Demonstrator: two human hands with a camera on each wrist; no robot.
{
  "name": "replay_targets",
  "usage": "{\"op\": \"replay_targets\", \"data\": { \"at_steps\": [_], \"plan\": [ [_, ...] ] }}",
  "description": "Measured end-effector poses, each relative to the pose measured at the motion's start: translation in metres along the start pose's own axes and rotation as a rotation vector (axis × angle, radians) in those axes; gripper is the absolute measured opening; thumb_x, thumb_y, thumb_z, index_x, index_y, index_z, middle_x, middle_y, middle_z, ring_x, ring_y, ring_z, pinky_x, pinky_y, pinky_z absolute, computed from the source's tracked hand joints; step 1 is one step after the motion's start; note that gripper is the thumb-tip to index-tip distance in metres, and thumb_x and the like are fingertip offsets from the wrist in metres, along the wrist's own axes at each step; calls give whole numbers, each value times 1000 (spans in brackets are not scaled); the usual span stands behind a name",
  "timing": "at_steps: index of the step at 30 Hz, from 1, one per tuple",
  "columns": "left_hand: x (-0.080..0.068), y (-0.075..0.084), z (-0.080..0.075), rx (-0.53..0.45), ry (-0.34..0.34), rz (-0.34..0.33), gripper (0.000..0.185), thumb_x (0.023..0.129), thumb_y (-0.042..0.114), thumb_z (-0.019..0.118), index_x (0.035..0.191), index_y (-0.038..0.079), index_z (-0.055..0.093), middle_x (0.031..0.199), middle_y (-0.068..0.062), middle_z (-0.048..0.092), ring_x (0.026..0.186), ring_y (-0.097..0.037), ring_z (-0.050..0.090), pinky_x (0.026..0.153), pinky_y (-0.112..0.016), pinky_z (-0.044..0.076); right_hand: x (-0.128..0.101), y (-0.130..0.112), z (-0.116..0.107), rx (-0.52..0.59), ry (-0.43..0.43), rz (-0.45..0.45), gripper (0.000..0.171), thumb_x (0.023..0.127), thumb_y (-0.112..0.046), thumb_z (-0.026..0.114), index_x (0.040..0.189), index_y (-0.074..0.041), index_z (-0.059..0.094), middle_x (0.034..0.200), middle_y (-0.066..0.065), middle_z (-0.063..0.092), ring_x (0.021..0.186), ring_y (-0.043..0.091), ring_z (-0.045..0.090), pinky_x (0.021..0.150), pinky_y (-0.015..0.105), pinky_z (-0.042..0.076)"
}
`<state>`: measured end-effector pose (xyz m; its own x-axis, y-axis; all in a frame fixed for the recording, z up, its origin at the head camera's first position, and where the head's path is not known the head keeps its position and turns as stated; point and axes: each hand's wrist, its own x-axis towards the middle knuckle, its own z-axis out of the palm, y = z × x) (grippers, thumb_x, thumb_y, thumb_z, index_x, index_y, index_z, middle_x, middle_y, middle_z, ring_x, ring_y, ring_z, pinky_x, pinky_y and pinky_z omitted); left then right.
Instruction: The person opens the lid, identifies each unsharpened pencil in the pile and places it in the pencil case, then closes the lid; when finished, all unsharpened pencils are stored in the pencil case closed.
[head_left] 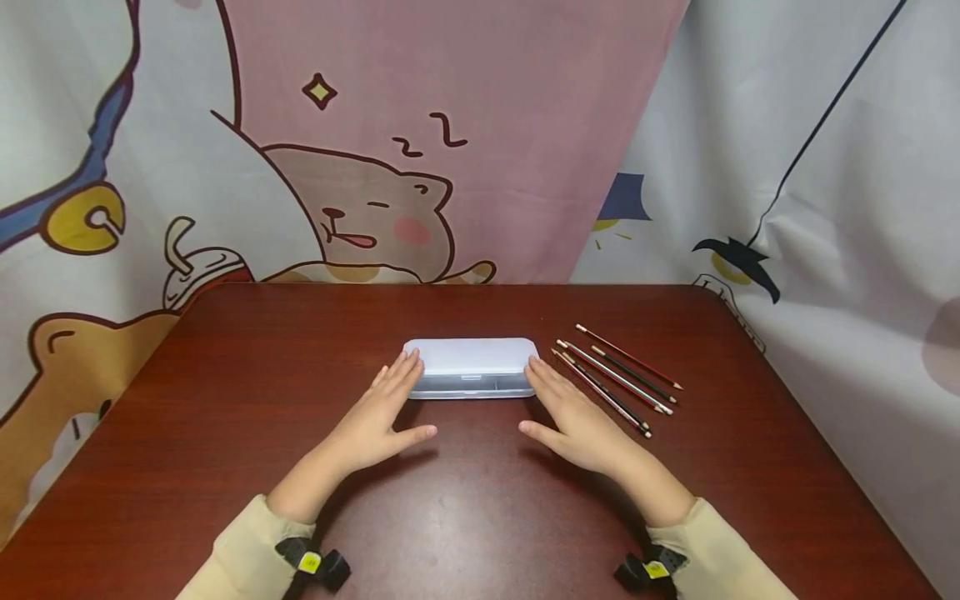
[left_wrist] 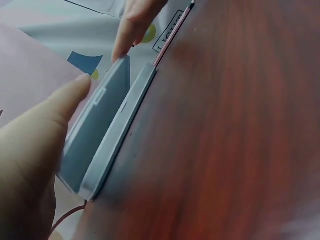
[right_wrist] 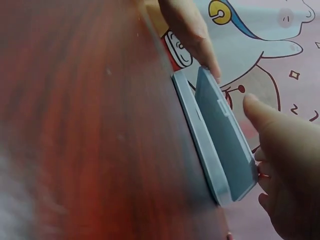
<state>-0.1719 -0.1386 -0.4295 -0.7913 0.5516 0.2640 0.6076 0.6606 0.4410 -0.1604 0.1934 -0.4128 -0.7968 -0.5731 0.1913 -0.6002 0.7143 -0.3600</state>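
Observation:
A pale pencil case (head_left: pixel 472 394) lies on the table with its white lid (head_left: pixel 470 357) tilted partly up from the base. At its left end my left hand (head_left: pixel 378 419) touches the lid's edge with straight fingers, thumb held out apart. My right hand (head_left: pixel 581 423) does the same at the right end, its fingertips at the lid's corner. In the right wrist view a gap shows between the raised lid (right_wrist: pixel 225 135) and the base (right_wrist: pixel 202 145). What lies inside the case cannot be made out. Several pencils (head_left: pixel 629 357) lie side by side just right of the case.
The case and pencils rest on a dark reddish-brown wooden table (head_left: pixel 300 333). Behind it hangs a cloth printed with a sleeping bear (head_left: pixel 382 217), and more cloth borders the right side. A black strap with a small device (head_left: pixel 311 562) sits on the left sleeve's cuff.

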Motion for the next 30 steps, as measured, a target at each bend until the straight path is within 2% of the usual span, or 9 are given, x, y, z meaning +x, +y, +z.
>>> {"op": "replay_targets", "data": {
  "at_steps": [5,12,22,30],
  "plan": [
    [-7,2,6,-9,-48,-14,93,87,55,62,151,1,22,159,-9,7,145,-22,1,113,-44,6,-6,1,5,22,-38,8,76,96,-46,52,151,-2,24,158,11,15,143,24,13,111,47,19],
    [-10,3,10,-11,-68,-21,92,88,53,62,151,2,20,159,-9,7,145,-22,1,113,-43,6,-8,3,11,2,-65,9,77,97,-51,47,151,-2,23,158,10,13,143,24,13,112,44,17],
    [-9,3,12,11,-90,-21,93,89,61,53,151,1,21,159,-10,6,144,-22,0,113,-44,6,-8,6,14,-11,-22,-31,77,96,-49,51,149,2,28,156,15,19,142,29,19,109,48,23],
    [-7,5,9,42,-81,-11,91,88,55,60,150,-2,24,158,-14,10,144,-25,4,113,-45,8,-6,4,12,-43,-22,-23,77,94,-44,58,148,2,30,156,15,21,142,28,20,109,48,23]
  ]
}}
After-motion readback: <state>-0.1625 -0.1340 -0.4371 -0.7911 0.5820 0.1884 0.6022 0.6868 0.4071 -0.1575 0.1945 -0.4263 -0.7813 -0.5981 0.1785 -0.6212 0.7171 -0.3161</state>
